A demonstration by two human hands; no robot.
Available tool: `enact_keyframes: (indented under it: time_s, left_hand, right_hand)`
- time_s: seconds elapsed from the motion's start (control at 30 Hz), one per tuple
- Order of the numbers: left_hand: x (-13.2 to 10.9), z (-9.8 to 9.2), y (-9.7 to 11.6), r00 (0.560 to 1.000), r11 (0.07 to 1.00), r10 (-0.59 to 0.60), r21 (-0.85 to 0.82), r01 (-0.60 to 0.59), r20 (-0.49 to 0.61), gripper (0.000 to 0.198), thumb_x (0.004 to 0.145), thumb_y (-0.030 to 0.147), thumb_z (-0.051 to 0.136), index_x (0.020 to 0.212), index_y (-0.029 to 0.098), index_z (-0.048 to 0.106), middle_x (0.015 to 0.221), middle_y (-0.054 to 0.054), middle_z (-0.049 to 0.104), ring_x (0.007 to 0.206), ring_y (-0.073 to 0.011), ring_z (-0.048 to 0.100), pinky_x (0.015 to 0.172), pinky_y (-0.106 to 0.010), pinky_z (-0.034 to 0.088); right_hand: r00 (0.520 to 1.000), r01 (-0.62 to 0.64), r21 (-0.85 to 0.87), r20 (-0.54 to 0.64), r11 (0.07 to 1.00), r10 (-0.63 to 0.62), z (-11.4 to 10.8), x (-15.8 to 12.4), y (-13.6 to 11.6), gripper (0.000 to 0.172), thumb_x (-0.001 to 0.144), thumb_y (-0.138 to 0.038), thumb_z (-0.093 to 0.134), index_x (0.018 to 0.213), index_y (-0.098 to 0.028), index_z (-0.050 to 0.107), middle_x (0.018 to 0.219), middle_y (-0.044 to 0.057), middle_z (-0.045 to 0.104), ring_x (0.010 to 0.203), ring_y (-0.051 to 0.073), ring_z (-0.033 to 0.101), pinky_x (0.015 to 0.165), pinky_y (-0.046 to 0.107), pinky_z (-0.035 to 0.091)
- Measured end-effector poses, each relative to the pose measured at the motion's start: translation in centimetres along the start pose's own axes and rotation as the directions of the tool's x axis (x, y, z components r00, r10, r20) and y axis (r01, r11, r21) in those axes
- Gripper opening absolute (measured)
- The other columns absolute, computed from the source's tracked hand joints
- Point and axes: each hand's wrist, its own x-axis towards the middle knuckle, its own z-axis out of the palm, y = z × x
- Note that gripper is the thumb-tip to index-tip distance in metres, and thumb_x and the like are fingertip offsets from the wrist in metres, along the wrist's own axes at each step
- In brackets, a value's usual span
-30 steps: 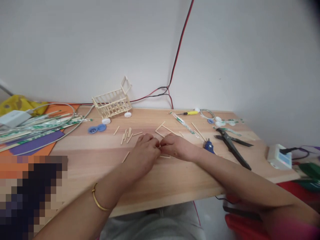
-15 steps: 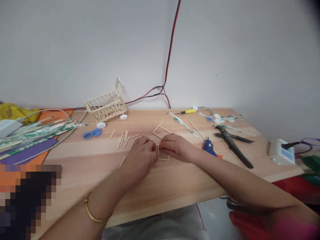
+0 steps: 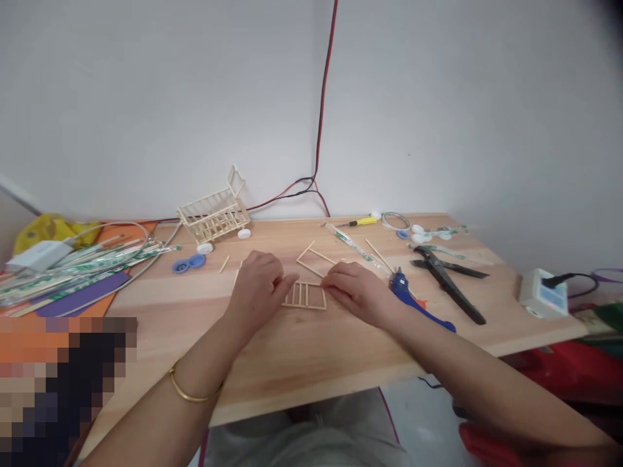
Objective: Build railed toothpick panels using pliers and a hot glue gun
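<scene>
A small ladder-like frame of thin wooden sticks (image 3: pixel 315 297) lies flat on the table between my hands. At its far right corner, the fingertips of my right hand (image 3: pixel 359 292) pinch the frame. My left hand (image 3: pixel 257 284) covers the frame's left end, with the thumb against it and the other fingers curled. What those curled fingers hold, if anything, is hidden. Just beyond my hands lies an open-sided stick piece (image 3: pixel 304 262). A loose short stick (image 3: pixel 224 264) lies past my left hand.
Behind, against the wall, stands a stick-built cart (image 3: pixel 214 217) with white cap wheels. Blue bottle caps (image 3: pixel 189 263) and bundled sticks (image 3: pixel 97 269) lie left. To the right are a blue glue gun (image 3: pixel 402 288), black cutters (image 3: pixel 450 285), a yellow screwdriver (image 3: pixel 363 222) and a white power box (image 3: pixel 542 295).
My left hand has shifted left, away from my right hand, uncovering several rungs of the stick frame. My right hand stays near the frame's right end. The view has shifted slightly.
</scene>
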Motion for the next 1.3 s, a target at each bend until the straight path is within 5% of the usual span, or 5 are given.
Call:
enact_keyframes:
  time_s: [0.13,0.33,0.73,1.07,1.3]
  left_hand:
    - [-0.1,0.3,0.5,0.998,0.999,-0.031,-0.03,0.029,-0.061,0.036,0.088,0.033,0.05,0.056,0.02,0.042,0.062,0.0,0.05,0.069,-0.0172,0.047,0.074,-0.033,0.038]
    - [-0.5,0.8,0.9,0.995,0.998,-0.003,-0.069,0.01,0.098,0.01,0.079,0.025,0.061,0.072,0.018,0.058,0.081,-0.003,0.062,0.085,-0.0194,0.053,0.081,-0.035,0.038]
    - [-0.3,-0.4,-1.1,0.986,0.988,-0.153,0.002,0.153,0.065,0.006,0.075,0.014,0.063,0.079,0.019,0.063,0.088,-0.004,0.063,0.09,-0.0216,0.054,0.083,-0.037,0.039]
    - [-1.2,1.5,1.3,0.958,1.0,0.013,0.014,-0.017,0.286,0.012,0.079,0.014,0.06,0.076,0.02,0.07,0.08,-0.005,0.06,0.08,-0.0205,0.051,0.076,-0.036,0.038]
    - [-1.6,2.7,2.4,0.953,0.998,-0.004,0.065,-0.017,0.302,0.016,0.083,0.021,0.056,0.075,0.018,0.069,0.084,-0.007,0.061,0.084,-0.0214,0.049,0.078,-0.038,0.037]
  right_hand:
    - [0.997,0.048,0.031,0.066,0.998,-0.05,0.7,0.9,0.3,0.017,0.092,-0.02,0.049,0.095,-0.016,0.066,0.086,0.008,0.065,0.081,0.016,0.059,0.071,0.028,0.042]
    - [0.985,0.105,0.082,0.132,0.991,-0.115,1.6,2.7,0.8,0.013,0.085,-0.014,0.058,0.091,-0.016,0.069,0.084,0.005,0.065,0.078,0.014,0.059,0.07,0.025,0.043]
    - [0.981,0.173,0.19,0.053,0.967,-0.186,2.4,2.0,1.5,0.019,0.089,-0.016,0.053,0.098,-0.018,0.069,0.093,0.009,0.063,0.085,0.017,0.056,0.075,0.03,0.045]
    - [0.995,0.091,0.134,0.031,0.987,-0.096,2.2,2.0,2.0,0.016,0.089,-0.016,0.052,0.093,-0.017,0.067,0.087,0.007,0.065,0.082,0.017,0.058,0.073,0.029,0.045]
    - [1.0,-0.003,0.143,-0.018,0.99,0.006,2.1,1.9,2.3,0.012,0.085,-0.011,0.055,0.089,-0.016,0.065,0.086,0.006,0.065,0.083,0.017,0.06,0.074,0.027,0.046]
